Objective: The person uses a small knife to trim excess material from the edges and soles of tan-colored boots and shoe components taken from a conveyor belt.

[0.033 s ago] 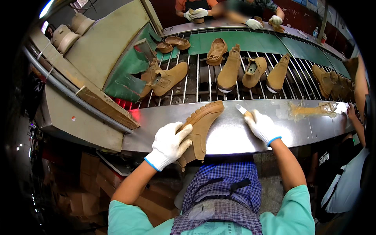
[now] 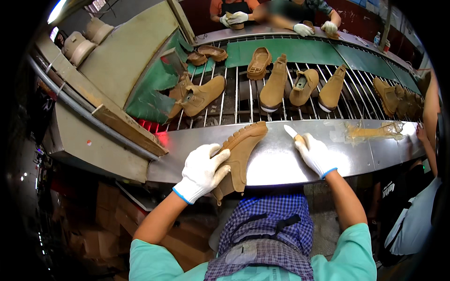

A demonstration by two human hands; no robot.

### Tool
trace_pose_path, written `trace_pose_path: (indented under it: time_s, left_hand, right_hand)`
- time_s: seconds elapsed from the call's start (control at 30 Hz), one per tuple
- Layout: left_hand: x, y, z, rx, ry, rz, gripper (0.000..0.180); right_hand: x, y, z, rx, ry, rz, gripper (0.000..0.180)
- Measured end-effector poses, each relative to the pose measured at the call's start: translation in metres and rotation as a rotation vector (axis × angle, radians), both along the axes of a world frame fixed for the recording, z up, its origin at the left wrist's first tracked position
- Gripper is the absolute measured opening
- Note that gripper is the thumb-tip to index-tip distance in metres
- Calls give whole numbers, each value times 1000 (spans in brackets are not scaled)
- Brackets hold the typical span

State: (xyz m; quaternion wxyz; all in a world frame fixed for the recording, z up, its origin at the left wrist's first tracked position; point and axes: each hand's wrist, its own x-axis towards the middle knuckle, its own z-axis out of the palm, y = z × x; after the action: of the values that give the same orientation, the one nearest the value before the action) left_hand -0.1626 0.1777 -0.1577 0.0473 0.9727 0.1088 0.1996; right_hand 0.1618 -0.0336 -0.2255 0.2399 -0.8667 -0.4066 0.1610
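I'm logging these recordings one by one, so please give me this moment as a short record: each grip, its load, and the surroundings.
Left grip: white-gloved, holding tan boot, lugged sole on the boot's upper-left side
Right grip: white-gloved, holding pale-bladed tool
Blade and boot: apart
Nearest surface: metal ledge
Beyond ledge: further boots on metal rods
Far side: co-workers' gloved hands
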Motion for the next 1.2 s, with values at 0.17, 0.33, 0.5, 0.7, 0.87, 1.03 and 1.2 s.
trace_pose_path:
  time_s: [0.17, 0.33, 0.5, 0.7, 0.87, 1.03, 1.2]
  left_hand:
    - [76, 9, 15, -143, -6, 113, 63]
    - [111, 5, 8, -458, 352, 198, 55]
    - [106, 27, 16, -537, 336, 23, 59]
    - [-10, 47, -2, -530, -370, 282, 65]
    - [-115, -13, -60, -290, -319, 720, 59]
    - [-82, -76, -106, -524, 94, 737, 99]
    - [-55, -30, -7, -921, -511, 608, 85]
  right_hand:
    - [-24, -24, -24, 172, 40, -20, 48]
    - [-31, -32, -24, 315, -73, 0, 43]
    - [-7, -49, -15, 83, -447, -61, 48]
    - [-14, 6, 33, 261, -419, 228, 74]
    - [-46, 96, 55, 484, -435, 619, 90]
    - [-59, 126, 34, 269, -374, 659, 88]
    - [-102, 69, 42, 191, -52, 323, 91]
